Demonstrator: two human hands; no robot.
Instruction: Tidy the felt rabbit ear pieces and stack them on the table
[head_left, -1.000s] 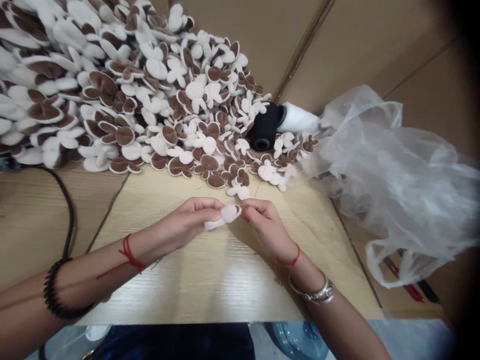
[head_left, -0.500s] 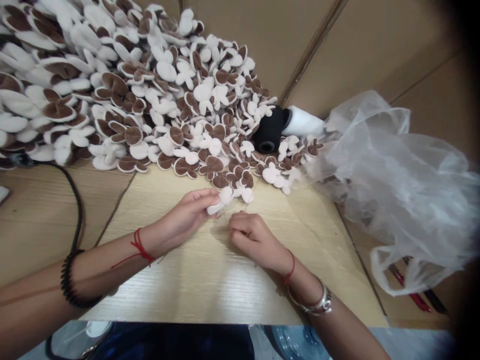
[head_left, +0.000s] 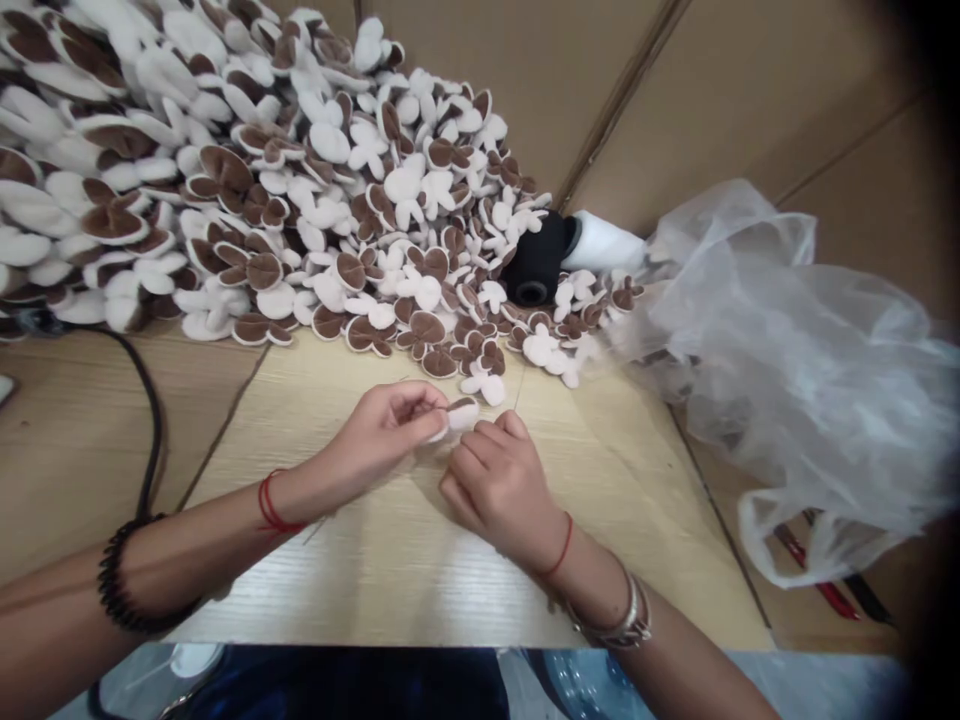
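Between the thumb and fingers of my left hand (head_left: 397,425) is a small white and brown plush piece (head_left: 462,412), its brown side partly turned up. My right hand (head_left: 499,475) is curled closed right beside it, close to the piece's right end. Whatever its fingers pinch is hidden behind the knuckles. A thin thread seems to run up from near this hand toward the pile. Just beyond both hands lies another white plush piece (head_left: 484,385) on the pale board (head_left: 360,560).
A large heap of similar brown and white plush pieces (head_left: 300,200) fills the back left. A black thread cone (head_left: 534,260) and a white roll (head_left: 604,242) lie at its right end. Farther right are a crumpled clear plastic bag (head_left: 795,340) and a red-handled tool (head_left: 821,580). A black cable (head_left: 154,420) runs along the left.
The plush piece in my left hand has turned, so some brown now shows, and has moved slightly right. My right hand has rotated and come up against its end.
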